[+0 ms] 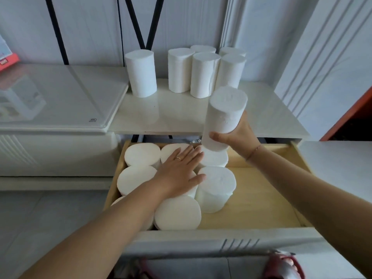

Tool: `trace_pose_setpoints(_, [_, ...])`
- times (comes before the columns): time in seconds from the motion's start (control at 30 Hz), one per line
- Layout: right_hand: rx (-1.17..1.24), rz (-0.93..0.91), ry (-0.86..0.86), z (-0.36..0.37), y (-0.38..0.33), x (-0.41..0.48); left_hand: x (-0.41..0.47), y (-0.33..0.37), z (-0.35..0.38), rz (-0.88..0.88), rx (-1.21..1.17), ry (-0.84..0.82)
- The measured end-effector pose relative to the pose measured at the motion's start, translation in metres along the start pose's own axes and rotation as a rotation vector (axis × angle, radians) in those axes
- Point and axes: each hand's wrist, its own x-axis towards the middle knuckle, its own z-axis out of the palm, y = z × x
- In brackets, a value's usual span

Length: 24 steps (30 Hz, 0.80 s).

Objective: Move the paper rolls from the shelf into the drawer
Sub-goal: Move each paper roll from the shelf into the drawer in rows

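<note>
My right hand (239, 135) grips a white paper roll (224, 115) by its lower half, holding it slightly tilted above the back of the open wooden drawer (261, 204). My left hand (179, 172) lies flat, fingers spread, on top of the upright rolls packed in the drawer's left half (178, 213). Several more white rolls stand upright on the white shelf (177, 117) behind: one alone at the left (141, 73) and a cluster at the right (204, 74).
The drawer's right half shows bare wooden bottom. A white glossy appliance lid (60, 101) adjoins the shelf on the left, with a red box (8, 62) at the far left edge. A white panelled wall rises at the right. Red footwear (281, 266) shows below the drawer front.
</note>
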Motion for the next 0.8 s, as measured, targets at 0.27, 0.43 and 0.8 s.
trace_pose_setpoints(0.27, [0.018, 0.060, -0.115, -0.074, 0.022, -0.047, -0.002, 0.005, -0.001, 0.000, 0.050, -0.011])
trace_pose_setpoints(0.43, [-0.024, 0.163, -0.273, -0.091, 0.053, -0.058, -0.001, 0.007, -0.003, -0.010, 0.061, -0.018])
trace_pose_setpoints(0.8, [-0.214, 0.300, -0.412, -0.073, 0.119, -0.060, -0.002, 0.005, 0.001, -0.014, 0.038, 0.012])
